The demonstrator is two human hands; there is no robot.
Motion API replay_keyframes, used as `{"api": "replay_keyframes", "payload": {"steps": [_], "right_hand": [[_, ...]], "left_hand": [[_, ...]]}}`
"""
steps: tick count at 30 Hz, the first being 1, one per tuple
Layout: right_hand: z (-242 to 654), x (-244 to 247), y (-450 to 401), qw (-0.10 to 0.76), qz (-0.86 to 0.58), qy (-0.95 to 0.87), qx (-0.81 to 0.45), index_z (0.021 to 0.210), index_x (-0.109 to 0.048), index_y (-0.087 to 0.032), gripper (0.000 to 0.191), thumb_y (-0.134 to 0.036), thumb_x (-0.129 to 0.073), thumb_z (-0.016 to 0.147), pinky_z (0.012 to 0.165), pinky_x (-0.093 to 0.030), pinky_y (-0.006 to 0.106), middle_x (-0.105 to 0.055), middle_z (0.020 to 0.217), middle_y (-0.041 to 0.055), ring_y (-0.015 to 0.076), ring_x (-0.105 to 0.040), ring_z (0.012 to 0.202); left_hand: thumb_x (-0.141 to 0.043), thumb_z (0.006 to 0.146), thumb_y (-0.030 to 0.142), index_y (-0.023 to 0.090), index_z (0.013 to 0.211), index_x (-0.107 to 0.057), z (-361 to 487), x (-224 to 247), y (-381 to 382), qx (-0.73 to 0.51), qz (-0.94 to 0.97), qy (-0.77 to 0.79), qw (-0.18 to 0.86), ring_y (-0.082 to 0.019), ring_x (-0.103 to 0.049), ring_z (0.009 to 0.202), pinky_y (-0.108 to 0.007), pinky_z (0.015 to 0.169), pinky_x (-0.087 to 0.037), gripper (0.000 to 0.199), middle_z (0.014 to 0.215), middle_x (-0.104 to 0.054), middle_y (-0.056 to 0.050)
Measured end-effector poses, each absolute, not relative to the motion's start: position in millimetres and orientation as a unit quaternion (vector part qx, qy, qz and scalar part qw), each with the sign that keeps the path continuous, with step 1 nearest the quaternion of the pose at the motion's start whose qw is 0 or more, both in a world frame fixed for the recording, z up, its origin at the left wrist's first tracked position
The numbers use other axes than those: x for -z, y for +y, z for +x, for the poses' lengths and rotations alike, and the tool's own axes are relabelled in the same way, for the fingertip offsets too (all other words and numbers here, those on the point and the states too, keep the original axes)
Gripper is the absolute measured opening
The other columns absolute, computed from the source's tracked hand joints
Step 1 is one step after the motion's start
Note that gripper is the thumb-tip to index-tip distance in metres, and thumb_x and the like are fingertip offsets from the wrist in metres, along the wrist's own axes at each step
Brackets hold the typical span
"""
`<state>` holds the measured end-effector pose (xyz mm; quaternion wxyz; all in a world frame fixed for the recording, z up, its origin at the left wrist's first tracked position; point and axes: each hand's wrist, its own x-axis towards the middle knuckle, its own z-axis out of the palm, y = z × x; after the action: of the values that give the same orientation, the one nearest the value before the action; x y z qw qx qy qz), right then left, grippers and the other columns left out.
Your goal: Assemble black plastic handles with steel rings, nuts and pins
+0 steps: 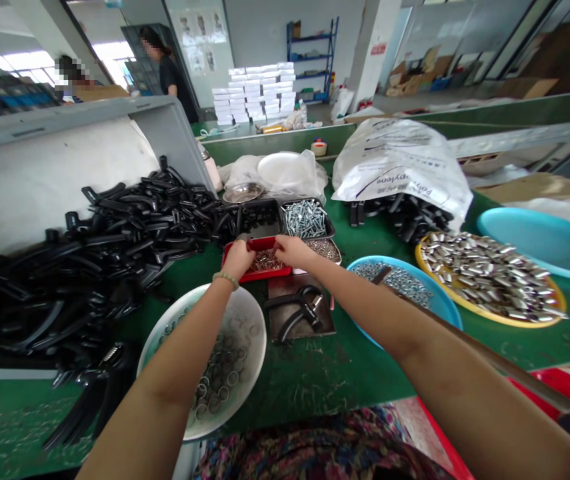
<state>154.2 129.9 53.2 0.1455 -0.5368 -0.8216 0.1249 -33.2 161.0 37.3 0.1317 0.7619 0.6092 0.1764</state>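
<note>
Both my hands are at a red tray of small copper-coloured metal pins. My left hand, with a beaded bracelet at the wrist, is closed over the tray's left side. At the tray's right side, my right hand has its fingers pinched together. What either hand holds, if anything, is too small or hidden to make out. Just in front, a black handled part with a metal spring lies on a metal plate. Behind the red tray stand a black tray and a tray of silver screws.
Black handles heap out of a grey crate on the left. A white bowl of rings sits under my left forearm. Right of centre are a blue basin of small metal parts, a yellow basin and a plastic sack.
</note>
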Motion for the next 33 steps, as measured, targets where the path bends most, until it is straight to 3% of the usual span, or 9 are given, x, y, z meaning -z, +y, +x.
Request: {"api": "replay_keyframes", "payload": {"steps": [3,6,9,12,15,20,25,28,33], "right_hand": [[182,-51,104,0.187,-0.554,-0.795,-0.162,0.092,-0.055,-0.015,0.018,-0.016,-0.039,0.083,0.067,-0.041,0.023,-0.064,0.083,0.0026,0.0126,-0.057,0.073],[218,-39,70,0.226,-0.571,-0.756,-0.225,0.087,-0.053,-0.017,0.013,-0.022,-0.042,0.083,0.059,-0.043,0.022,-0.062,0.074,0.0007,0.0125,-0.057,0.065],[244,-24,43,0.265,-0.574,-0.704,-0.324,0.085,-0.056,-0.017,0.014,-0.028,-0.047,0.082,0.062,-0.047,0.025,-0.063,0.076,0.0013,0.0140,-0.061,0.066],[253,-15,29,0.259,-0.548,-0.698,-0.382,0.084,-0.061,-0.018,0.016,-0.026,-0.047,0.082,0.071,-0.049,0.029,-0.065,0.083,0.0018,0.0127,-0.063,0.061],[250,-13,27,0.234,-0.550,-0.688,-0.412,0.087,-0.058,-0.018,0.014,-0.026,-0.048,0.084,0.068,-0.049,0.027,-0.065,0.074,-0.0011,0.0124,-0.064,0.055],[240,-17,31,0.092,-0.584,-0.765,-0.256,0.086,-0.055,-0.017,0.017,-0.026,-0.042,0.092,0.059,-0.047,0.020,-0.068,0.073,-0.0010,0.0095,-0.064,0.055],[226,-24,24,0.045,-0.581,-0.800,-0.142,0.088,-0.058,-0.013,0.015,-0.018,-0.044,0.090,0.070,-0.045,0.027,-0.066,0.086,0.0111,0.0199,-0.064,0.080],[219,-23,17,0.019,-0.565,-0.819,-0.096,0.091,-0.059,-0.013,0.016,-0.012,-0.043,0.089,0.071,-0.044,0.029,-0.063,0.090,0.0133,0.0230,-0.061,0.087],[227,-10,5,0.023,-0.520,-0.854,-0.011,0.094,-0.061,-0.014,0.020,-0.019,-0.042,0.092,0.068,-0.046,0.028,-0.063,0.086,0.0096,0.0205,-0.061,0.082]], "left_hand": [[-0.051,0.075,0.009,0.014,0.100,-0.054,-32,-41,140,-0.277,0.742,0.574,0.206,-0.016,-0.062,0.078,-0.025,0.073,-0.047,0.026,0.085,-0.064,-0.006],[-0.052,0.075,0.009,0.016,0.096,-0.054,-21,-36,105,-0.354,0.718,0.491,0.342,-0.016,-0.064,0.077,-0.029,0.076,-0.050,0.022,0.081,-0.062,-0.002],[-0.055,0.074,0.009,0.018,0.094,-0.050,-3,-28,71,-0.375,0.668,0.431,0.476,-0.017,-0.066,0.078,-0.033,0.077,-0.052,0.023,0.077,-0.059,0.000],[-0.053,0.073,0.006,0.018,0.095,-0.047,10,-22,54,-0.371,0.627,0.413,0.546,-0.017,-0.067,0.078,-0.033,0.074,-0.053,0.025,0.074,-0.056,0.003],[-0.055,0.072,0.004,0.019,0.096,-0.046,13,-17,49,-0.361,0.616,0.415,0.564,-0.015,-0.067,0.074,-0.032,0.075,-0.053,0.029,0.077,-0.054,0.004],[-0.057,0.072,0.005,0.021,0.103,-0.042,12,-14,46,-0.367,0.597,0.436,0.564,-0.013,-0.067,0.071,-0.032,0.075,-0.052,0.038,0.080,-0.056,0.005],[-0.053,0.077,0.006,0.019,0.111,-0.043,16,-19,39,-0.331,0.632,0.432,0.552,-0.015,-0.065,0.084,-0.033,0.084,-0.049,0.038,0.083,-0.067,-0.001],[-0.046,0.082,0.007,0.019,0.112,-0.045,18,-19,36,-0.323,0.654,0.433,0.529,-0.016,-0.064,0.092,-0.034,0.088,-0.047,0.032,0.093,-0.069,-0.005],[-0.055,0.077,0.009,0.021,0.108,-0.042,20,-14,35,-0.354,0.647,0.455,0.498,-0.013,-0.065,0.070,-0.030,0.073,-0.051,0.036,0.090,-0.066,-0.002]]}}
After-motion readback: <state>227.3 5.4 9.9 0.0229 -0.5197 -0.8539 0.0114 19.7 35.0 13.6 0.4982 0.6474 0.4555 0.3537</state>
